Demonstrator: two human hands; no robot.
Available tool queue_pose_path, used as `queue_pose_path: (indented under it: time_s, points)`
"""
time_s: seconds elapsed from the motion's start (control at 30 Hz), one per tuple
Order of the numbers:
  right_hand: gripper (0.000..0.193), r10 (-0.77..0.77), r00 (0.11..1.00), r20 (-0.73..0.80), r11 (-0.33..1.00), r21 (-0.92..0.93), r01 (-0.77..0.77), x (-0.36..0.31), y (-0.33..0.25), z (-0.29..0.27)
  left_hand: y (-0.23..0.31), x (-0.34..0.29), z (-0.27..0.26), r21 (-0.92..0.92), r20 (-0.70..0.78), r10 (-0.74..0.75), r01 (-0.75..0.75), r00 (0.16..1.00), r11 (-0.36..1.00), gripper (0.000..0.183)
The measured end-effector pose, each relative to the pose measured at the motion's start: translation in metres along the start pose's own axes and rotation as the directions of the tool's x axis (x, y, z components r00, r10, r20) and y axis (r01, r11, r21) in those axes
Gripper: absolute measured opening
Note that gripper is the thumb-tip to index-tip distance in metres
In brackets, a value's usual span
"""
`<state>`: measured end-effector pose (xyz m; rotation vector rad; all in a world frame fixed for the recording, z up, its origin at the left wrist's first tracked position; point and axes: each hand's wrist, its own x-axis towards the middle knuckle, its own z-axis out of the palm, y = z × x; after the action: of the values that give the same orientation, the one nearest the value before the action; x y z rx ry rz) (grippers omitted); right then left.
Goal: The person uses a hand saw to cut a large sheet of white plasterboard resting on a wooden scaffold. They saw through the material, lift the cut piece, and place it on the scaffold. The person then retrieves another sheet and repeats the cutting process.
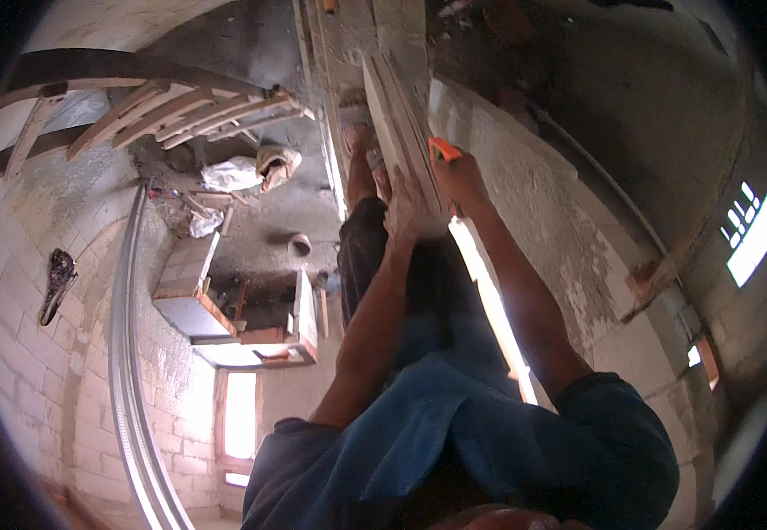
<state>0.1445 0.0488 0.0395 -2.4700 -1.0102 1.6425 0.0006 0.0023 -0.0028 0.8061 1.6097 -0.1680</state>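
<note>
A long pale wooden piece (394, 115) with lengthwise grooves slants from the top centre down to my lap area. My left hand (407, 205) lies on its near end, fingers stretched out and spread along the surface. Just right of that end, my right hand (461, 181) is closed around an orange-handled tool (442, 148). Orange shows above and below the fist; the tool's working part cannot be made out. One of my bare feet (355, 132) is beside the wood on the left.
A plank (401, 26) stretches away under the far end. Below on the left are a wooden box-like frame (255, 340), a bucket-like round container (299, 245) and white sacks (233, 174). Roof-like wooden slats (216, 113) stand farther up. A pale block wall (39, 327) curves along the left.
</note>
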Motion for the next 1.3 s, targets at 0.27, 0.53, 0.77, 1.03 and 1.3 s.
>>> queue_pose_path:
  time_s: [0.27, 0.53, 0.77, 1.03, 1.3]
  points:
    - [0.047, 0.117, 0.993, 0.001, 0.975, 0.191, -0.116, -0.113, -0.014, -0.034, -0.004, 0.001, 0.014, 0.038, 0.058, 0.054, -0.056, 0.997, 0.998, 0.071]
    - [0.061, 0.023, 0.995, -0.096, 0.999, -0.020, -0.025, -0.118, -0.013, 0.006, 0.014, -0.017, 0.001, 0.072, 0.064, -0.054, 0.049, 0.996, 0.996, 0.071]
    - [0.040, 0.256, 0.948, 0.191, 0.761, 0.565, -0.319, -0.123, 0.015, -0.071, 0.018, -0.024, -0.011, 0.073, 0.128, -0.081, 0.072, 0.988, 0.995, 0.072]
    - [0.032, 0.151, 0.988, -0.025, 0.952, 0.273, -0.138, -0.053, 0.006, -0.032, 0.002, -0.020, 0.010, 0.063, 0.096, -0.037, 0.031, 0.995, 0.998, 0.071]
    - [0.029, 0.107, 0.994, 0.023, 0.970, 0.219, -0.110, -0.011, 0.012, -0.028, -0.002, -0.013, 0.022, 0.054, 0.049, 0.022, -0.025, 0.999, 0.998, 0.073]
